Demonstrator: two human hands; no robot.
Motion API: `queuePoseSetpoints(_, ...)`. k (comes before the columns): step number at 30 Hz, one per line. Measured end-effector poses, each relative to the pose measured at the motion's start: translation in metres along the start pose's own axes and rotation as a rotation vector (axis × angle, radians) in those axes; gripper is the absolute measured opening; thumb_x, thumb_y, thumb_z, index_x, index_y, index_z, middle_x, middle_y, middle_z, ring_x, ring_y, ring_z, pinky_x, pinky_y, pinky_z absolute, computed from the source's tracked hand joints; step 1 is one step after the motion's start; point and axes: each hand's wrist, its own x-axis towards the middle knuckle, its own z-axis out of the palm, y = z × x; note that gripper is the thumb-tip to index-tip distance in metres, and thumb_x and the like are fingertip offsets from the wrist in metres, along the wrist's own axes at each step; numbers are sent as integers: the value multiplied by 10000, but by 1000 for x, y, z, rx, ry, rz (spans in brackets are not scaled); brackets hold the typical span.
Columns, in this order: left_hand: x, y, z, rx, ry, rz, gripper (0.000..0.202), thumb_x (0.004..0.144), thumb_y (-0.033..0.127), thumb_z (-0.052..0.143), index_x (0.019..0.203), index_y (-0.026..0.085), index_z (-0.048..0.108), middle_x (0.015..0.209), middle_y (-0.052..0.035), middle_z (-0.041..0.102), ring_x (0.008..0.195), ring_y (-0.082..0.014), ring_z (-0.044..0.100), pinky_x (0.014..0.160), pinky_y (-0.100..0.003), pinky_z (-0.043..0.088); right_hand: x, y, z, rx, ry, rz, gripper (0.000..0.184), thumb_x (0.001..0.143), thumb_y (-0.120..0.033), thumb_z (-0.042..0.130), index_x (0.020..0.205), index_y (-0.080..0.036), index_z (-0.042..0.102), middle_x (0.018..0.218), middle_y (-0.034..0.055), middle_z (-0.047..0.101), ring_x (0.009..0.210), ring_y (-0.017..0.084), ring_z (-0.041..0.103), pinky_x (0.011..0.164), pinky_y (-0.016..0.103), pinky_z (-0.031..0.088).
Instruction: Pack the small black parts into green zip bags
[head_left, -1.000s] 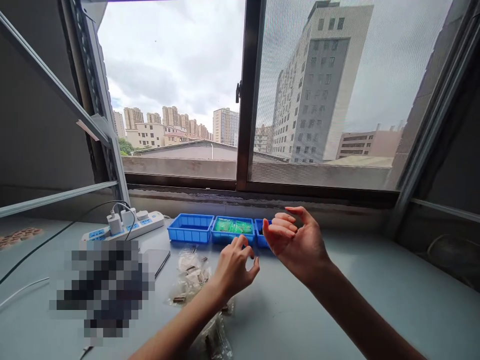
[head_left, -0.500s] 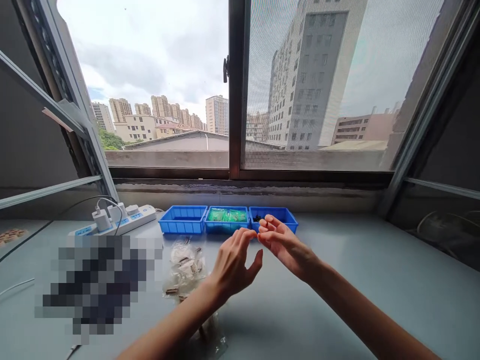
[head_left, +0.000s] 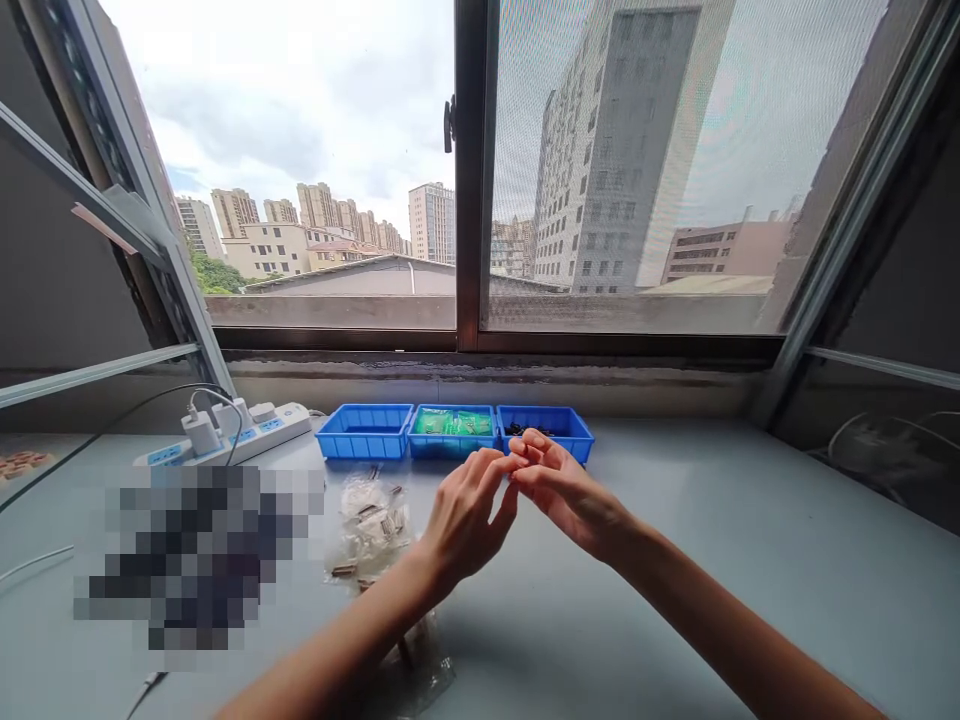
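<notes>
My left hand [head_left: 465, 512] and my right hand [head_left: 574, 490] meet at the fingertips above the table, in front of the blue bins. Both are closed in a pinch, and whatever sits between the fingers is too small or hidden to make out. Just behind my right fingers is the right blue bin [head_left: 577, 440], with small black pieces [head_left: 517, 429] in it. The middle blue bin [head_left: 442, 452] holds green packets [head_left: 454, 424]. Clear plastic bags [head_left: 375, 525] with small parts inside lie to the left of my left hand, partly covered by my forearm.
The left blue bin [head_left: 367, 445] stands in line with the other two. A white power strip [head_left: 277, 430] with plugs and cables lies at the back left. In front of it is a pixelated dark patch [head_left: 199, 555]. A window frame [head_left: 469, 200] rises behind the table.
My left thumb has moved up toward its fingers, closing that hand. The fingertips of both hands have come closer together. The view has shifted slightly.
</notes>
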Motion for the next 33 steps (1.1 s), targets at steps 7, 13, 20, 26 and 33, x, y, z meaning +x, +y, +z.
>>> queuePoseSetpoints(7,1,1,-1,23,6,-2,169,883,182,354,975,200,495,877,-33,594,755,-139,583,659,-248,477,1,0,-2,28,-16,9,392,452,-46,768,634,-185,451,689,-93,498,592,26,466,598,137,401)
queuePoseSetpoints(13,2,2,-4,-13,15,1,149,879,185,352,947,202,483,876,-35,591,760,-140,583,659,-250,475,0,-1,-1,41,-14,35,409,444,-46,786,638,-183,453,672,-98,504,581,20,480,602,131,406)
queuePoseSetpoints(20,1,-3,-7,-82,-13,-25,164,798,188,383,951,207,440,910,-51,570,845,-172,573,707,-286,470,2,1,0,88,28,5,383,419,-54,790,598,-181,475,669,-90,519,603,32,500,654,159,447)
queuePoseSetpoints(26,1,-8,-7,-106,15,-221,153,833,218,316,926,217,439,892,-32,560,812,-160,560,706,-283,457,5,-1,0,90,95,-1,353,456,-122,804,577,-180,477,638,-93,509,595,41,508,722,204,477)
queuePoseSetpoints(33,2,-13,-5,-133,36,-434,205,868,264,269,871,216,468,862,-14,560,755,-149,553,672,-270,450,11,3,-9,53,110,-27,411,421,-71,831,606,-183,481,659,-90,530,585,29,537,662,142,492)
